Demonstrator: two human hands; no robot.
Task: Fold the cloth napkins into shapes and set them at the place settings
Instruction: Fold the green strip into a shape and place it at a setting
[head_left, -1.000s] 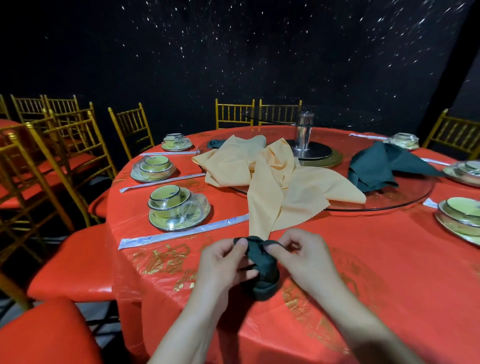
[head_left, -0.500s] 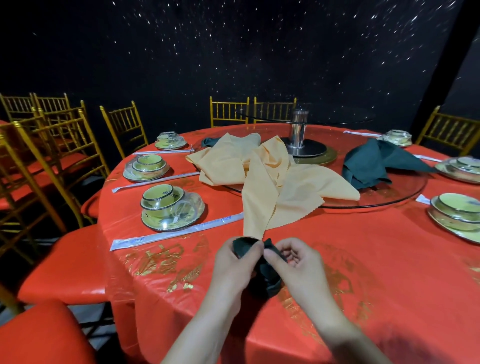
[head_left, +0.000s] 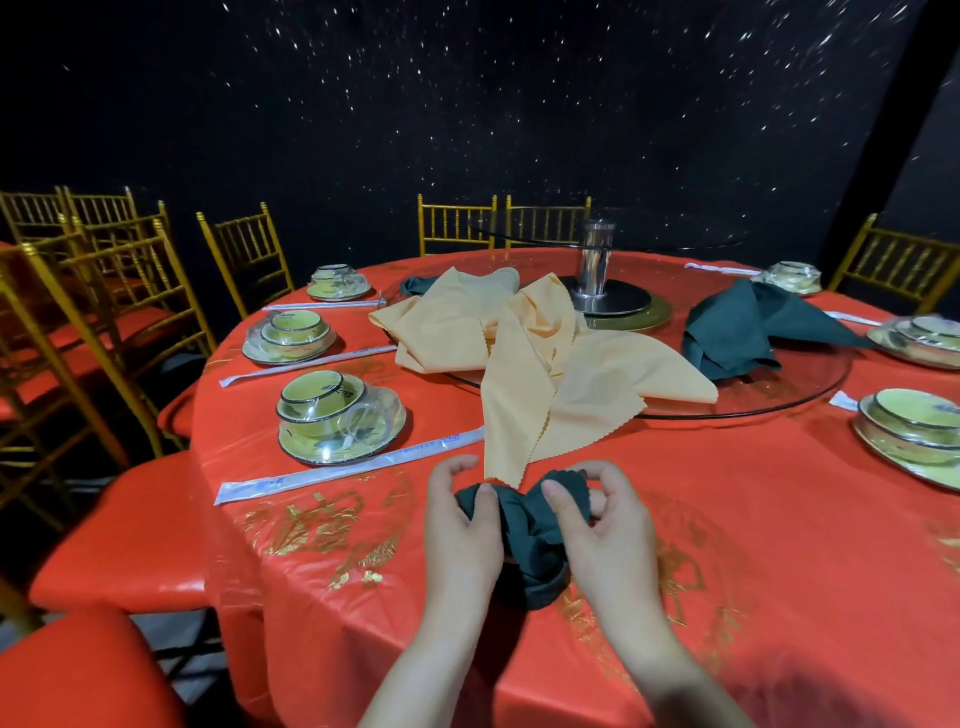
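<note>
Hands first: the left hand (head_left: 460, 525) and right hand (head_left: 602, 525) each pinch a top corner of the dark green napkin (head_left: 527, 540), bunched just above the near edge of the red table (head_left: 727, 545). Beyond it, peach napkins (head_left: 540, 364) spill off the glass turntable (head_left: 810, 384), where a second green napkin (head_left: 737, 327) lies crumpled.

Round surface (head_left: 727, 530), red cover, gold print. Glass turntable (head_left: 800, 397) at centre. Left bowl-and-plate sets (head_left: 340, 423) and right bowl-and-plate sets (head_left: 914, 426) near rim, plastic-wrapped. Sleeved chopsticks (head_left: 348, 470) just beside nearest left set. Peach napkin (head_left: 524, 415) spills off turntable onto cover.
</note>
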